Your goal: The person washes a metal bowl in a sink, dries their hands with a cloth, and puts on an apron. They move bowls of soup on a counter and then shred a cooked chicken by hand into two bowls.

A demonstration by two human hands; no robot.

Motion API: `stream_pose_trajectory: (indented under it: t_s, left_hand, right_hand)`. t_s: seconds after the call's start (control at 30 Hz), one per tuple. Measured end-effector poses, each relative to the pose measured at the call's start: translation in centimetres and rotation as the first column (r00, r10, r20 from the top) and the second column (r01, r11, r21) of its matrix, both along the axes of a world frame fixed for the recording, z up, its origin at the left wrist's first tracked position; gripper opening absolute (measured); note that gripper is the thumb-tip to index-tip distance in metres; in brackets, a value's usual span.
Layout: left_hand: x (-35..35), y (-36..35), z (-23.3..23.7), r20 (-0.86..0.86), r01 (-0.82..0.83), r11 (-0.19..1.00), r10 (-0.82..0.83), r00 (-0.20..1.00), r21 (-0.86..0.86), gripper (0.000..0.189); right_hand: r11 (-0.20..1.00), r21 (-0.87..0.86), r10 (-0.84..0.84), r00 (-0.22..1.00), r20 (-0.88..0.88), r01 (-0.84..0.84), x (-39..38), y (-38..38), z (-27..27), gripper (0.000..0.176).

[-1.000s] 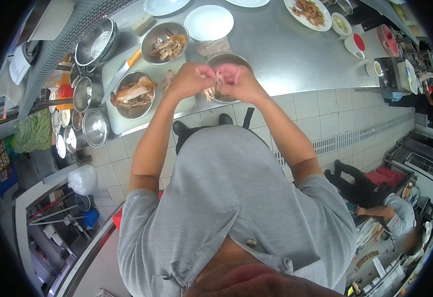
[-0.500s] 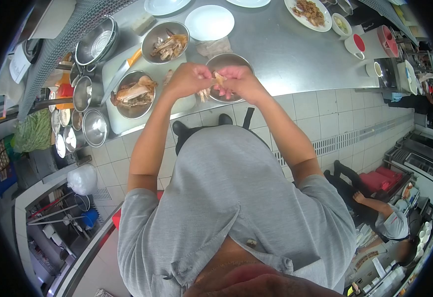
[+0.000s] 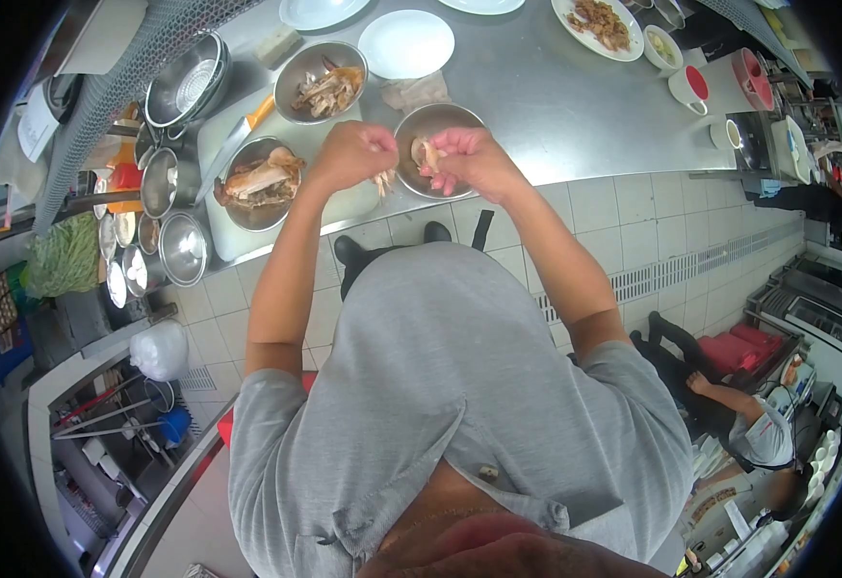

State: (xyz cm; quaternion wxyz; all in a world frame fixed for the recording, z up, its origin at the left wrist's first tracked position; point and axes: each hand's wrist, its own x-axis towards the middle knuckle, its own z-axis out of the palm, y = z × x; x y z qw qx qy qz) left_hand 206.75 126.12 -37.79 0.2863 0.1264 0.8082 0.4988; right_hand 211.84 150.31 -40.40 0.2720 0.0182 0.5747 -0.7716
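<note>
My left hand [image 3: 351,152] is closed on a strip of cooked chicken [image 3: 382,177] that dangles below the fist. My right hand [image 3: 467,157] pinches another piece of chicken [image 3: 427,151] over a steel bowl [image 3: 409,125] at the counter's near edge. The two hands are apart, a short gap between them. Left of my left hand, a white cutting board [image 3: 220,241] carries a steel bowl of chicken carcass [image 3: 259,182]. Behind it sits a second bowl of chicken pieces [image 3: 323,83]. A knife with an orange handle [image 3: 235,138] lies on the board.
White plates [image 3: 406,43] and a plate of shredded meat [image 3: 600,23] sit farther back on the steel counter [image 3: 556,106]. Stacked steel bowls and lids [image 3: 182,87] crowd the left. Cups [image 3: 690,87] stand at the right. Another person crouches on the tiled floor at lower right [image 3: 748,424].
My hands have pulled apart, tearing the chicken. The left hand moved left with a strip, and the bowl beneath is now uncovered. The person at lower right shifted slightly.
</note>
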Motion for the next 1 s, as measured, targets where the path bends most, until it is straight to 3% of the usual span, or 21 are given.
stream_pose_trajectory:
  t_s: [0.07, 0.17, 0.27, 0.37, 0.47, 0.57, 0.67, 0.87, 1.0]
  left_hand:
    - [-0.2, -0.4, 0.3, -0.056, -0.015, 1.0, 0.014, 0.998, -0.024, 0.012]
    - [-0.6, -1.2, 0.9, -0.028, -0.078, 0.996, 0.077, 0.997, -0.045, 0.012]
    - [-1.1, -2.6, 0.7, -0.025, -0.12, 0.993, 0.121, 0.992, 0.019, 0.013]
    - [-1.4, -3.7, 0.6, -0.054, -0.144, 0.987, 0.148, 0.988, 0.076, 0.017]
    - [-1.2, -4.0, 0.6, -0.074, -0.172, 0.978, 0.181, 0.981, 0.116, 0.02]
    - [-1.0, -4.1, 0.5, -0.064, -0.167, 0.973, 0.179, 0.982, 0.161, 0.02]
    - [-0.9, -3.6, -0.4, -0.07, -0.14, 0.973, 0.155, 0.985, 0.183, 0.021]
    - [0.3, -3.9, 1.2, 0.045, -0.225, 0.955, 0.22, 0.974, 0.192, 0.016]
    - [0.8, -4.8, 1.1, 0.104, -0.289, 0.916, 0.27, 0.957, 0.279, 0.022]
  right_hand:
    - [1.0, 0.012, 0.002, 1.0, -0.023, -0.001, -0.1, 0.3, 0.0, 0.024]
    - [0.977, 0.213, 0.009, 1.0, -0.029, -0.003, -0.2, 0.7, 1.0, 0.028]
    - [0.831, 0.554, 0.203, 0.899, -0.387, 0.052, -0.3, 0.8, -0.5, 0.032]
    - [0.673, 0.737, 0.253, 0.916, -0.31, 0.063, -0.6, 0.8, 0.8, 0.033]
    - [0.709, 0.663, 0.102, 0.896, -0.431, 0.239, -0.7, -0.1, 1.7, 0.029]
    - [0.921, 0.353, -0.033, 0.938, -0.345, 0.163, -1.3, -1.6, 1.2, 0.031]
    - [0.988, 0.099, -0.101, 0.979, -0.178, 0.12, -1.7, -4.5, 3.9, 0.033]
    - [0.997, -0.076, -0.013, 0.997, -0.071, 0.008, -3.1, -7.1, 2.5, 0.024]
    - [0.999, -0.031, 0.042, 0.995, -0.094, -0.045, -3.4, -7.8, 1.9, 0.019]
